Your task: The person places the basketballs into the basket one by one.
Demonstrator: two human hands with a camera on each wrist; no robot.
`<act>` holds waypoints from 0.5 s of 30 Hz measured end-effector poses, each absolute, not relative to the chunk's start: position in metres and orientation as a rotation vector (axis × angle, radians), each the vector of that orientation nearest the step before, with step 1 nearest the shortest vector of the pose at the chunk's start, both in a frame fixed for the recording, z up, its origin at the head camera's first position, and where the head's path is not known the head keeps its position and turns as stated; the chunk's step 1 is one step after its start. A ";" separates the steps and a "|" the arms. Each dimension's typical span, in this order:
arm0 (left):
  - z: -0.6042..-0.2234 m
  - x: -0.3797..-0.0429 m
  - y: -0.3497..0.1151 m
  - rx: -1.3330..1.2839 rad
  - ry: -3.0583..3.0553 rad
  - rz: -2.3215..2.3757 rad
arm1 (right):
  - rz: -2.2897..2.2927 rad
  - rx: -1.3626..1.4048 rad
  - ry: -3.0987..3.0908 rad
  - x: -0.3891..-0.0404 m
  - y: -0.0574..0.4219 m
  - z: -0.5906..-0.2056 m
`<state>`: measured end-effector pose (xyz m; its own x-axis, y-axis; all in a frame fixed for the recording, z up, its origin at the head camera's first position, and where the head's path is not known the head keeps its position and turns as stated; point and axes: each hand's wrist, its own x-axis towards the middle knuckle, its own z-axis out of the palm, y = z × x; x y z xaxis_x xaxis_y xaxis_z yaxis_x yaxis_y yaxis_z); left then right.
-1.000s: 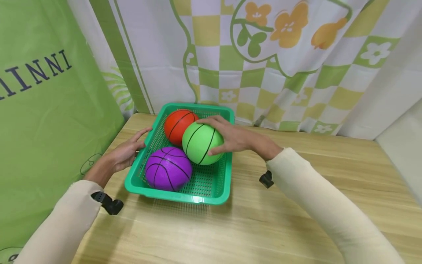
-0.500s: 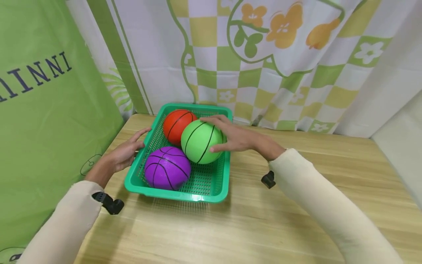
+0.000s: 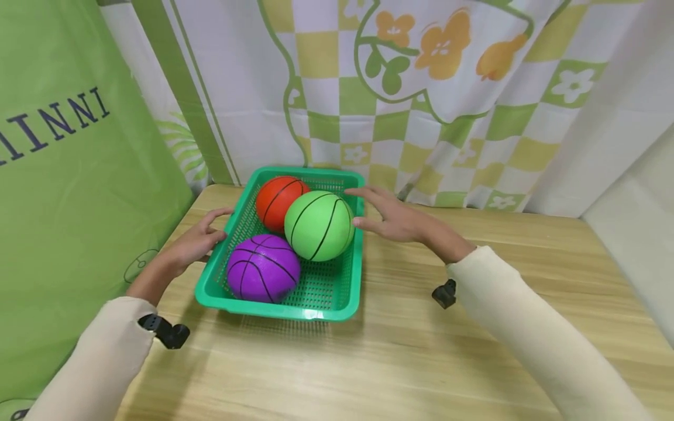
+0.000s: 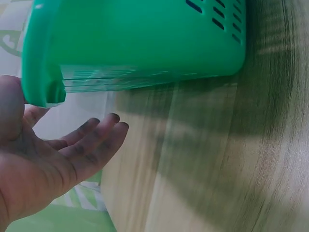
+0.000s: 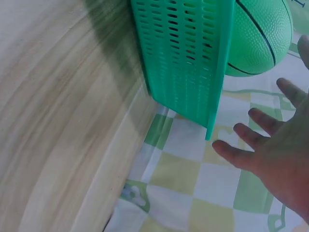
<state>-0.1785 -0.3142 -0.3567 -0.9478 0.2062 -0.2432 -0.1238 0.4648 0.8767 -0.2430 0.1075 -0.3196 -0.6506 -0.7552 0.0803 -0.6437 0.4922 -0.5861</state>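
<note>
A green plastic basket [image 3: 330, 313] stands on the wooden table with three small basketballs inside. The red ball [image 3: 275, 204] is at the back left, the purple ball [image 3: 263, 270] at the front left. Against both leans the light green ball [image 3: 319, 227], on the right and higher than the basket's rim. My right hand [image 3: 392, 217] is spread just right of the green ball, its fingers straight and apart from it in the right wrist view. On the other side, my left hand [image 3: 196, 242] is at the basket's left rim, fingers loosely extended beneath it in the left wrist view.
The wooden table [image 3: 421, 351] extends to the right and front of the basket. A patterned curtain [image 3: 358, 117] hangs behind the table's back edge. Green fabric [image 3: 79, 204] with lettering covers the left side.
My right hand has let go of the light green ball and drawn away to the right. The ball stays in the basket. The left hand stays by the left rim.
</note>
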 end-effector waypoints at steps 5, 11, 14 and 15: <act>-0.350 -0.178 -0.308 0.083 2.492 1.388 | -0.888 -1.151 2.615 -0.239 0.124 -0.324; -0.342 -0.177 -0.296 0.160 2.725 1.124 | -0.854 -1.061 2.659 -0.231 0.144 -0.332; -0.337 -0.174 -0.290 0.208 2.860 0.920 | -0.853 -1.009 2.681 -0.226 0.152 -0.336; -0.335 -0.173 -0.288 0.219 2.896 0.865 | -0.851 -0.994 2.689 -0.224 0.155 -0.337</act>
<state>-0.1727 -0.2881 -0.3352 -0.9834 0.1693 -0.0651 0.1058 0.8273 0.5518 -0.2240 0.1549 -0.3373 -0.7690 -0.6372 0.0521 -0.5512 0.6195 -0.5589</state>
